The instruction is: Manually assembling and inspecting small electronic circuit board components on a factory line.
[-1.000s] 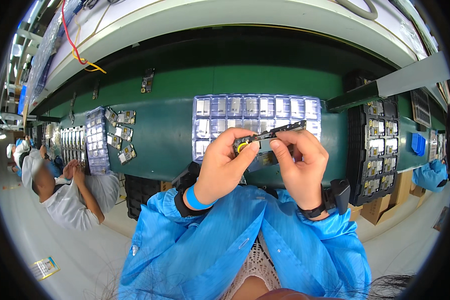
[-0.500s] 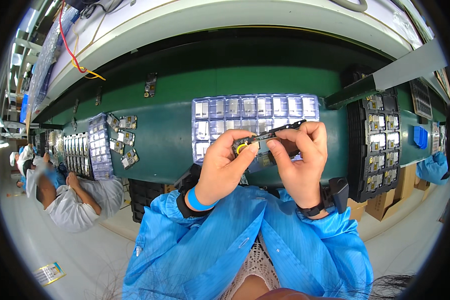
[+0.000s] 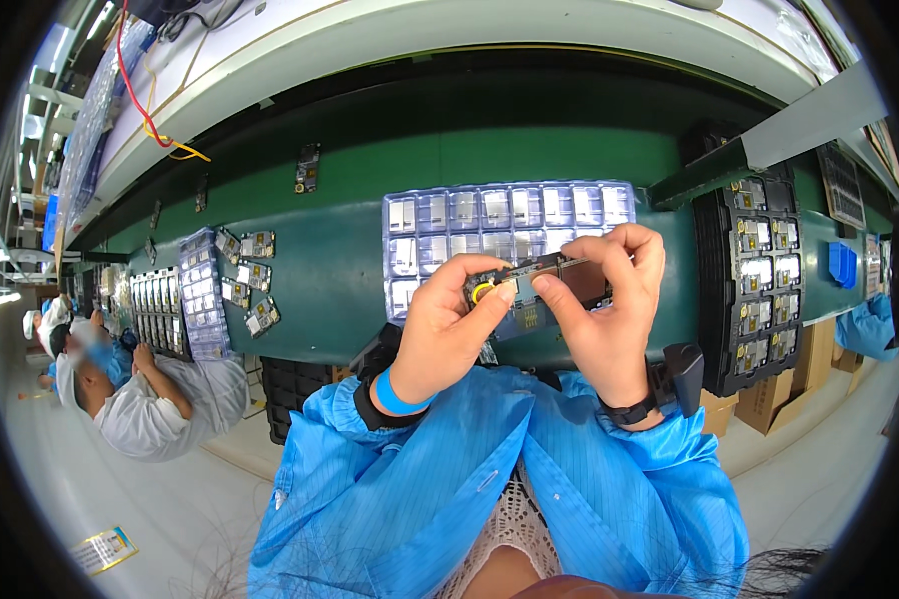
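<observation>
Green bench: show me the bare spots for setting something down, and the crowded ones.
Bare bench lies between the loose boards and the clear tray, and behind that tray. Crowded: right, at the black stack; left, around the loose boards; front middle, where left hand and right hand hold a device.

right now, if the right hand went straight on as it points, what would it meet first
Likely the circuit board that the right hand holds; the plastic tray lies beyond, apparently lower, though depth is unclear.

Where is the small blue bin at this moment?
In the head view, the blue bin sits at the far right on the green bench, just right of the stack of black trays.
</observation>
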Demonstrator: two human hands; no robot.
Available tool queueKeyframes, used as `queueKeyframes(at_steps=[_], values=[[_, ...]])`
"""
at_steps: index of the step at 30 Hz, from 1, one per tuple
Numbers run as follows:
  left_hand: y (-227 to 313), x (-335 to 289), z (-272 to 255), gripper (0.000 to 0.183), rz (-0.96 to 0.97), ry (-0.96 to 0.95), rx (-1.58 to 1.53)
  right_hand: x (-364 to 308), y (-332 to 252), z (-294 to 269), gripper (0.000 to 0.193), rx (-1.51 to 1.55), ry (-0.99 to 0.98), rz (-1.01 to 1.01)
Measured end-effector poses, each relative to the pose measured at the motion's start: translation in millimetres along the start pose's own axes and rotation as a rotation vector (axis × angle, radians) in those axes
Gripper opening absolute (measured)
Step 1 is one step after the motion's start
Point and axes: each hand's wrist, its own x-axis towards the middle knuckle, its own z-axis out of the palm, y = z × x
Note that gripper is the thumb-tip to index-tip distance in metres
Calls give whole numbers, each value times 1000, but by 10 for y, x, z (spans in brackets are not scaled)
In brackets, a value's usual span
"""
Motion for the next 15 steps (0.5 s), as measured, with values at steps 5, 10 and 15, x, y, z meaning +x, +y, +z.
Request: queueKeyframes(at_steps=[5,10,15], values=[[-4,27,-17,20,5,-7,25,22,23,-54,14,-160,-64,-207],[3,7,2,20,3,-13,13,52,-13,-94,10,-244,-102,-221],[-37,-2,-5,19,12,-12,44,46,8,-90,15,-272,-116,-237]])
